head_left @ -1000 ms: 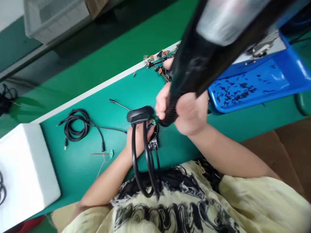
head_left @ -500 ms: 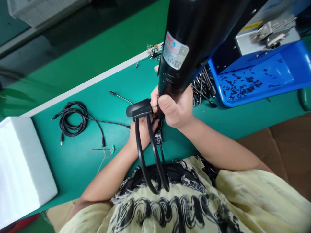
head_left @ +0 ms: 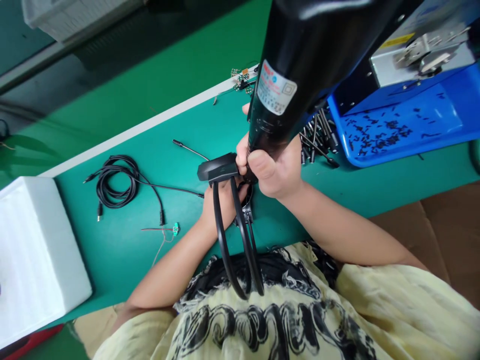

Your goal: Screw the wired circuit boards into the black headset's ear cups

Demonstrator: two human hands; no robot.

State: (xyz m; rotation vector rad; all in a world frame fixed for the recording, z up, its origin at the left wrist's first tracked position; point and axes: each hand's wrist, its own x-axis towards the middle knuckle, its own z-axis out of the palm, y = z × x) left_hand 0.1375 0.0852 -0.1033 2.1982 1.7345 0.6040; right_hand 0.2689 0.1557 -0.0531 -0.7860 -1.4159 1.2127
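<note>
My right hand (head_left: pixel 279 167) is closed around a black electric screwdriver (head_left: pixel 275 125) with a white label. It stands nearly upright close to the camera, and its lower end meets the work beside my left hand; the tip is hidden. My left hand (head_left: pixel 221 205) grips a black plastic housing (head_left: pixel 218 169) from beneath, most of its fingers covered. Thick curved black tubes (head_left: pixel 222 240) hang from the housing toward my shirt. Just right of my left hand, a black clamp-like part (head_left: pixel 247 212) is partly visible. A thin black cable (head_left: pixel 172 190) runs up to the left hand.
A coiled black cable (head_left: pixel 118 182) and a small green circuit board (head_left: pixel 176 229) lie to the left. At the far left is a white foam box (head_left: pixel 71 250). A blue tray (head_left: pixel 360 161) of small black pieces, a machine (head_left: pixel 390 70) and a pile of black leads (head_left: pixel 315 137) occupy the right.
The whole view has shifted slightly, so everything sits a little farther right. Both hands keep their holds, and the screwdriver stays in the same place against the work.
</note>
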